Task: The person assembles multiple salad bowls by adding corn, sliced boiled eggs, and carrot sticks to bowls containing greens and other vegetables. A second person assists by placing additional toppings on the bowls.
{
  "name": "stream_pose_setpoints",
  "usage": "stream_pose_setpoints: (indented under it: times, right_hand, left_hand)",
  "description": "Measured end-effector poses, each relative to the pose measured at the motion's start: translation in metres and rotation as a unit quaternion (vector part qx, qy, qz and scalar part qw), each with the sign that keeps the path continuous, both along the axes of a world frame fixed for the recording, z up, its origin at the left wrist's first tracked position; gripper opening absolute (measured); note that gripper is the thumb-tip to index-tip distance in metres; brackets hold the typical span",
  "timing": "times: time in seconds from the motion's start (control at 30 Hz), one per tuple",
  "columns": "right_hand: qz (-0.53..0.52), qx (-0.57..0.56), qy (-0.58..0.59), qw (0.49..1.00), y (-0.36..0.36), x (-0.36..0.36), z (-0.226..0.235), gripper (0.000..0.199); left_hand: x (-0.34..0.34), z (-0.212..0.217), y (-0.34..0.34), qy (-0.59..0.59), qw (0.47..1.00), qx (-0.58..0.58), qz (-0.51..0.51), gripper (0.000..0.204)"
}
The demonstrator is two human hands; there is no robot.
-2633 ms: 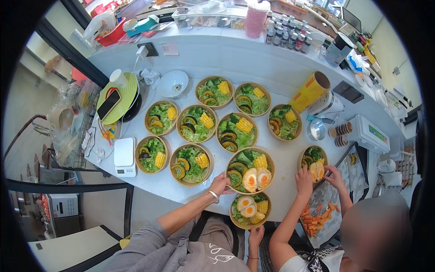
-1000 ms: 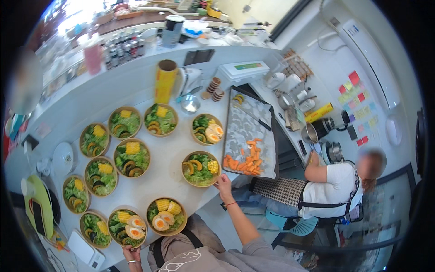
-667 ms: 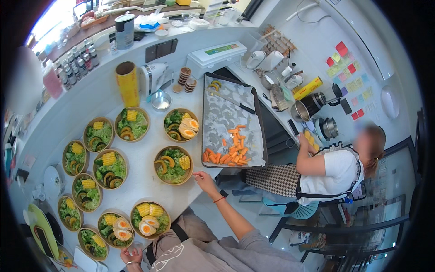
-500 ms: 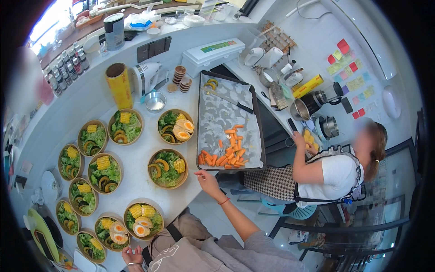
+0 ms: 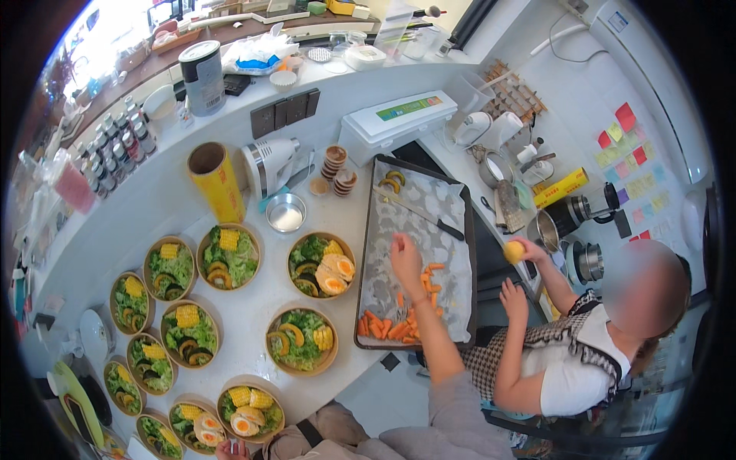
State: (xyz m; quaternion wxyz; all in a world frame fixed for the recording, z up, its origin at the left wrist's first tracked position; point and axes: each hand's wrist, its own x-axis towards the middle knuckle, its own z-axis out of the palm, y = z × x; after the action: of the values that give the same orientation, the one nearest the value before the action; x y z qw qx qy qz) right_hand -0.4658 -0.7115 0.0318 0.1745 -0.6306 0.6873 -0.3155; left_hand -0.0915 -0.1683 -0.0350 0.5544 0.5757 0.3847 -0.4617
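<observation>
My right hand (image 5: 408, 261) is over the dark baking tray (image 5: 469, 307), its fingers loosely bent and nothing visible in them. Below the wrist lie cut carrot pieces (image 5: 387, 328) on the tray's paper. A knife (image 5: 429, 218) with a black handle rests across the upper tray, beside a few pumpkin slices (image 5: 392, 181). At the lower edge my left hand (image 5: 232, 451) shows only in part, fingers loosely apart, near a salad bowl (image 5: 251, 412) with corn and halved eggs. The nearest bowl to the tray (image 5: 302, 340) holds greens, corn and pumpkin; another (image 5: 320, 265) also has egg.
Several more salad bowls (image 5: 190, 334) stand on the left of the white counter. Behind them are a yellow film roll (image 5: 218, 188), a hand mixer (image 5: 270, 165) and a metal bowl (image 5: 286, 212). At right a co-worker (image 5: 529, 368) holds a yellow, rounded item (image 5: 514, 251).
My right hand has moved from the counter's edge up and over the tray. My left hand has dropped lower in view. The co-worker has raised a yellow item. The view has shifted.
</observation>
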Motion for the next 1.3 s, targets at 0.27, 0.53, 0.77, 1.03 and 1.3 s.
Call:
stream_pose_setpoints:
  times: [0.27, 0.53, 0.77, 1.03, 1.3]
  right_hand:
    - [0.021, -0.072, 0.016, 0.997, -0.135, 0.032, 0.006, 0.020]
    - [0.184, -0.009, -0.037, 0.982, 0.009, 0.047, 0.029, 0.019]
    - [0.153, 0.180, 0.143, 0.961, 0.126, -0.046, -0.027, 0.022]
    - [0.207, 0.174, 0.350, 0.897, 0.141, -0.011, -0.049, 0.039]
    - [0.237, 0.177, 0.333, 0.896, 0.130, -0.041, -0.066, 0.036]
  left_hand:
    - [-0.006, 0.006, -0.041, -0.032, 0.995, 0.090, -0.013, 0.031]
    - [-0.018, 0.009, -0.040, -0.084, 0.983, 0.161, 0.034, 0.034]
    - [-0.015, 0.013, -0.058, -0.141, 0.987, 0.083, 0.007, 0.044]
    - [-0.026, 0.030, -0.076, -0.206, 0.972, 0.051, -0.102, 0.035]
    - [-0.041, 0.039, -0.036, -0.215, 0.973, 0.056, -0.062, 0.042]
